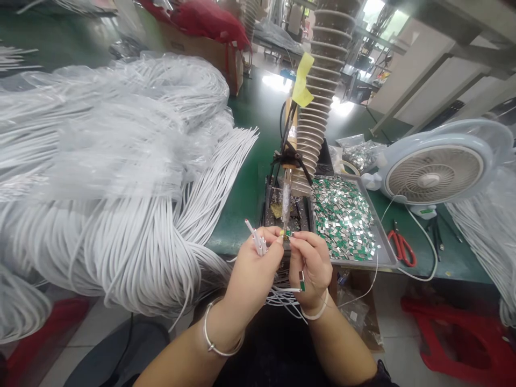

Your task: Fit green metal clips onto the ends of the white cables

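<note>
My left hand [258,263] is closed around several white cables [258,242], whose cut ends stick up above the fingers. Pinched in the fingertips of my right hand [312,263] is a small green circuit board [288,233] with a metal part. Both hands meet at the tip of an upright soldering iron [286,201], where a yellowish bit shows by my left thumb. Whether wire and board touch there is too small to tell. A second board with a metal connector [301,277] hangs beneath my right fingers, at the end of a white cable.
Right of the iron stands a grey tray [385,250] full of small boards. Beyond it are red-handled pliers [402,247] and a fan [435,166]. A ribbed duct [318,107] comes down behind the iron. Large bundles of white cable [149,247] cover the left side.
</note>
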Demonstrator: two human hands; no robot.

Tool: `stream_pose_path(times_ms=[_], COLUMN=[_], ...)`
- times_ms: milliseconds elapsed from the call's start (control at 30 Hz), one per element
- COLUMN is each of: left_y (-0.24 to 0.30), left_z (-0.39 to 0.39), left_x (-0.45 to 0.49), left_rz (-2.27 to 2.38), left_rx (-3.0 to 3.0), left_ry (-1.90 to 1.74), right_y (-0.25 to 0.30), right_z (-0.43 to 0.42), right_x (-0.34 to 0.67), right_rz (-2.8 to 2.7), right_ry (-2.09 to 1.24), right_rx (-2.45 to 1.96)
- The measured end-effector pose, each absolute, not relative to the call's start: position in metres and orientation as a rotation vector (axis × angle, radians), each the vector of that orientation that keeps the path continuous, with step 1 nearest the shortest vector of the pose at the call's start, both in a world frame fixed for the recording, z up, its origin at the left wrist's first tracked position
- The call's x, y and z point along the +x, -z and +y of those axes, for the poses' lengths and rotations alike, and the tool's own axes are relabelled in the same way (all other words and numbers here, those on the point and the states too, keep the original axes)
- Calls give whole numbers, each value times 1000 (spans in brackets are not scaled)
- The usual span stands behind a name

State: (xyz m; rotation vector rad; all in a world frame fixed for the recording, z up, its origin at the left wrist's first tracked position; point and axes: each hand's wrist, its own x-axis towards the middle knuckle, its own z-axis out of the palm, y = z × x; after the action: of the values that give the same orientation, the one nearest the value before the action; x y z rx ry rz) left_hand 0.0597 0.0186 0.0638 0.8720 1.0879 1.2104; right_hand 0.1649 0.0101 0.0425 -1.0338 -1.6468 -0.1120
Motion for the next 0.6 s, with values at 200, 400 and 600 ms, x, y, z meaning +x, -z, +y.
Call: stream_pose_path(times_ms=[200, 400, 600], left_y=[-62, -57, -54], left_z=[18, 17, 18], left_x=[60, 59, 51], left_rz=[1080, 1079, 1094], left_rx=[858, 863, 987], left_ry=[-1211, -1190, -1111], right_y=[-43, -40, -33], right_z=[8, 7, 9], right_x=[165, 166, 172], right_rz=[-1652, -1657, -1695], right_ry=[93, 59, -37], right_rx=[-1050, -1044, -1098])
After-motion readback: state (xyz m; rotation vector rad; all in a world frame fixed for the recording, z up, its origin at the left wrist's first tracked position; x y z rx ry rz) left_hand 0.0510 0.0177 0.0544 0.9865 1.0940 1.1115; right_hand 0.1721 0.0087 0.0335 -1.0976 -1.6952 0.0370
